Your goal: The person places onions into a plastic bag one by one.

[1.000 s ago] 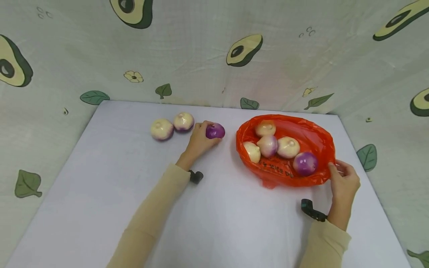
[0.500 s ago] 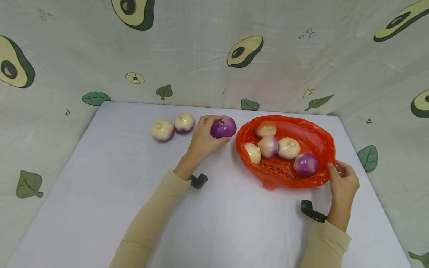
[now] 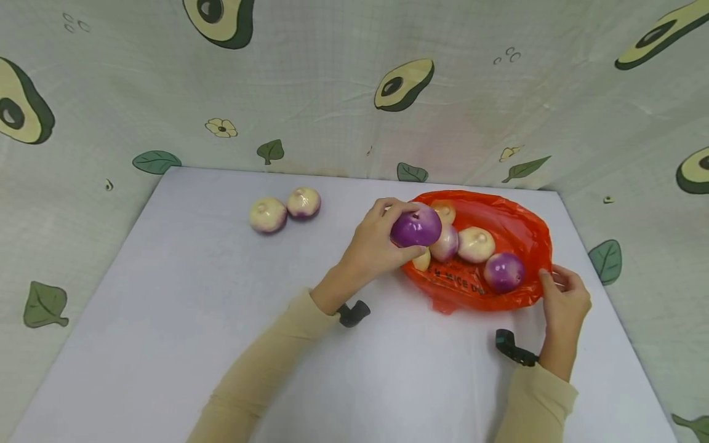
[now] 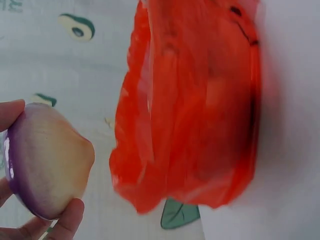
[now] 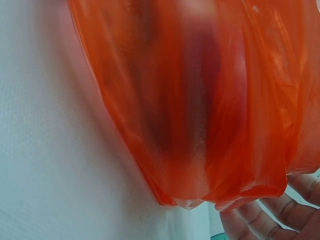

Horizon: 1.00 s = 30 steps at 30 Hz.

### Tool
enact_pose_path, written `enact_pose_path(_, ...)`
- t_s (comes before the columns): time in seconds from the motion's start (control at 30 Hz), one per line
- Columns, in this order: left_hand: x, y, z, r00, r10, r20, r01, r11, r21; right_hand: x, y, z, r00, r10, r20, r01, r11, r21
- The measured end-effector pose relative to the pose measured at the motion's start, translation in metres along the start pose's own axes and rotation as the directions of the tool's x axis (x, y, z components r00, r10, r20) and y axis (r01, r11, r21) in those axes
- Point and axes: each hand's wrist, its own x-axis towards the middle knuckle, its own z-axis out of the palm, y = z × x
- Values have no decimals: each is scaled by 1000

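Note:
My left hand grips a glossy purple-and-white turnip between thumb and fingers. It holds the turnip over the left rim of an open red plastic bag. In the left wrist view, the pale pointed end of this turnip faces the bag's side. My right hand pinches the bag's right rim between thumb and fingers. Inside the bag lie several turnips, among them a pale one and a purple one. The held turnip partly hides those at the left.
Two pale turnips, one nearer and one farther, sit at the back left of the white table. Behind the table hangs a cloth printed with avocados and leaves. Each wrist wears a small black camera.
My left hand has lifted the turnip off the table and carried it right, to above the bag's left rim. My right hand stays at the bag's right rim.

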Motion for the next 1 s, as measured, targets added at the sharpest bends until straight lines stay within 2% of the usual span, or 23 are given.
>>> enact_pose_path(0.13,2,9,14,999,44,29,-44,999,7,0,-1,0,1000,-6,-2,6,1000,9)
enact_pose_path(0.27,4,14,28,997,50,59,-51,999,15,-1,-2,1,1000,-9,-2,9,1000,6)
enact_pose_path(0.4,5,19,40,993,38,109,-41,999,26,-1,-2,0,1000,-2,2,1,1000,7)
enact_pose_path(0.73,8,24,68,984,-20,175,2,995,102,-1,0,0,1000,-17,-3,17,1000,-8)
enact_pose_path(1.0,12,24,86,975,31,221,-68,984,162,-1,-1,-1,1000,-17,-8,17,1000,3)
